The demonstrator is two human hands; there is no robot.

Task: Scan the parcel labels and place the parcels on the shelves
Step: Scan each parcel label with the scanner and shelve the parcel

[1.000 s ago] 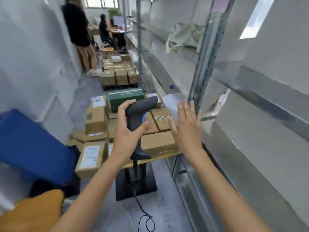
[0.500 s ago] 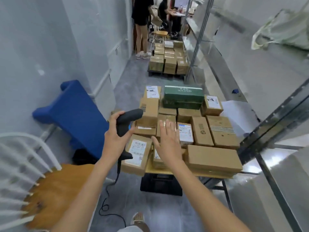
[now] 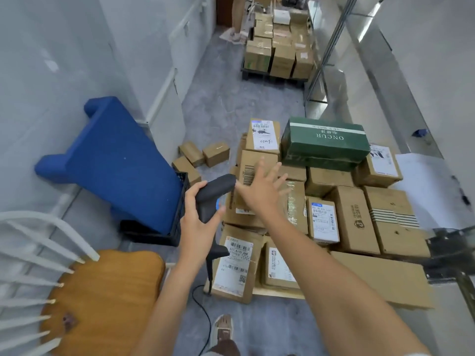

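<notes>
Left hand: the left hand (image 3: 196, 228) grips the handle of the black scanner (image 3: 211, 199), fingers and thumb curled round it, just off the left edge of the table (image 3: 276, 292).
Scanner: held upright, its head pointing right toward the parcels; a black cord (image 3: 203, 312) hangs from its base down to the floor.
Right hand: the right hand (image 3: 259, 192) is spread with straight fingers and holds nothing; it hovers over the parcels near the table's left edge, just right of the scanner's head. Whether it touches a box cannot be told.
Parcels: brown boxes cover the table, several with white labels.
Barcode box (image 3: 254, 165): partly behind the right hand's fingers, its barcode showing beside them.
Labelled box (image 3: 235, 268): at the table's near left corner, overhanging the edge, label up.
Green box (image 3: 324, 141): at the far edge, stacked on other boxes.
Flat carton (image 3: 383, 278): along the near right edge.
Shelves: the metal shelves (image 3: 380, 73) run along the right side.
Floor: three small boxes (image 3: 199, 156) lie just beyond the table's far left corner; more boxes stand on a pallet (image 3: 279, 51) farther down the aisle.
Left side: a blue cushion (image 3: 117, 163) leans against the wall; a wooden chair (image 3: 102, 299) stands nearer.
</notes>
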